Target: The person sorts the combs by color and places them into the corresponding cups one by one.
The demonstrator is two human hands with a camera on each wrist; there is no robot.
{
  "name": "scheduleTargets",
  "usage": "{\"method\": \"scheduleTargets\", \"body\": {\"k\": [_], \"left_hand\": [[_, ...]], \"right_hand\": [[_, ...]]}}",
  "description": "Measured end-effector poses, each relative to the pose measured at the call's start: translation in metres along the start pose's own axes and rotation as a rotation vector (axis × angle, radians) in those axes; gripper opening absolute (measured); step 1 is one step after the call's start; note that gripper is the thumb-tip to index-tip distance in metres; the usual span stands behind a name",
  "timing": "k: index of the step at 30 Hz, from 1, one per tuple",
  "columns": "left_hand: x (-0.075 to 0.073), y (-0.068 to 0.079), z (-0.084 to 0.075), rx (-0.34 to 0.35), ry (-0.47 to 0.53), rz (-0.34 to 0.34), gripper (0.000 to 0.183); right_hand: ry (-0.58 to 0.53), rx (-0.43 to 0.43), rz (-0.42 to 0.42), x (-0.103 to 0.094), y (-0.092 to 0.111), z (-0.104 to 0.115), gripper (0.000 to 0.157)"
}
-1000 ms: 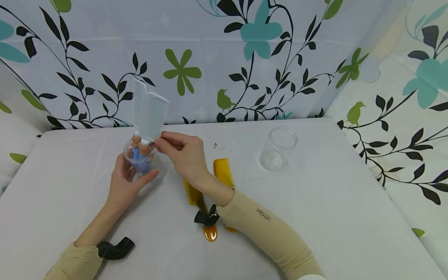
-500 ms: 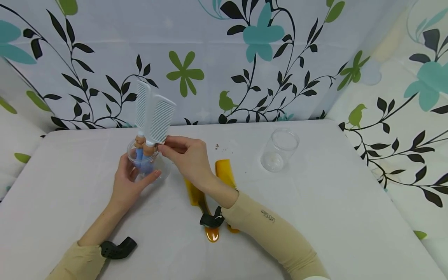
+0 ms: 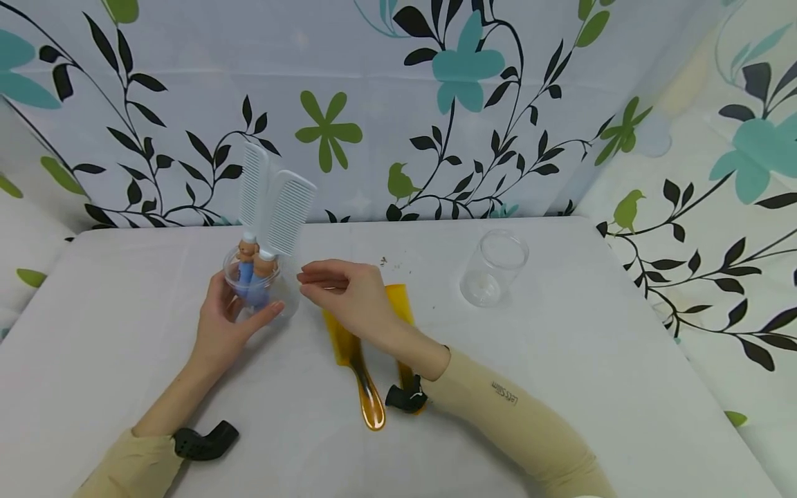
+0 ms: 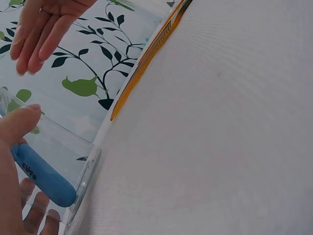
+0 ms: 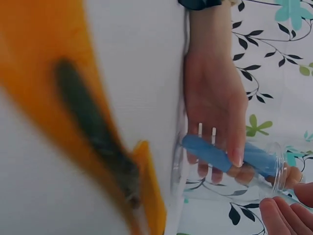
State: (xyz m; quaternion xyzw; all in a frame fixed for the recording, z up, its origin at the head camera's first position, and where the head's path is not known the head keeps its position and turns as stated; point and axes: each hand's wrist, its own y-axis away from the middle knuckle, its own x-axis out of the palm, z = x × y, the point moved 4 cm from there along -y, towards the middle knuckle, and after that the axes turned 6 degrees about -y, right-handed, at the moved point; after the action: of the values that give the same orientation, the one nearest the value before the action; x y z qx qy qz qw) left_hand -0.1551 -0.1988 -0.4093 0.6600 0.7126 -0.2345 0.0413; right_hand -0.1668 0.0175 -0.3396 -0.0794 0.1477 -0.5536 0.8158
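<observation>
On the left of the table, my left hand (image 3: 227,325) grips a clear plastic jar (image 3: 288,296), its thumb and fingers curled round the wall. Two light-blue combs stand in the jar with their teeth up: a broad one (image 3: 290,213) leans right, and another (image 3: 254,185) rises behind it. Brown bear figures (image 3: 266,265) join the combs to blue handles (image 4: 46,177) inside the jar. My right hand (image 3: 351,296) hovers just right of the jar, apart from the combs, its fingers loosely extended and holding nothing.
Two amber combs (image 3: 371,404) lie on the white table under my right hand and forearm, partly hidden. A second clear jar (image 3: 488,277) stands at the back right. Small dark crumbs (image 3: 382,261) dot the cloth. Patterned curtains (image 3: 373,138) close off the back.
My right hand has let go of the right-hand light-blue comb and drawn back to the right. That comb leans further right than before. The left hand keeps its grip on the jar.
</observation>
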Motion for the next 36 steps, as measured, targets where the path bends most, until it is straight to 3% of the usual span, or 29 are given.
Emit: {"method": "scheduleTargets", "body": {"k": [11,23,29,36], "left_hand": [[-0.003,-0.001,0.002,0.005,-0.050,0.008,0.079],[0.000,-0.001,0.003,0.018,-0.030,0.000,0.079],[-0.002,0.000,0.002,0.022,-0.036,-0.006,0.079],[-0.001,0.000,0.001,0.027,-0.045,0.006,0.080]], "right_hand": [[0.048,0.091,0.040,-0.037,0.032,-0.013,0.028],[0.192,-0.038,-0.055,-0.087,0.060,-0.007,0.030],[0.229,-0.015,-0.115,-0.112,0.073,-0.010,0.031],[0.255,-0.050,-0.189,-0.131,0.084,-0.006,0.030]]}}
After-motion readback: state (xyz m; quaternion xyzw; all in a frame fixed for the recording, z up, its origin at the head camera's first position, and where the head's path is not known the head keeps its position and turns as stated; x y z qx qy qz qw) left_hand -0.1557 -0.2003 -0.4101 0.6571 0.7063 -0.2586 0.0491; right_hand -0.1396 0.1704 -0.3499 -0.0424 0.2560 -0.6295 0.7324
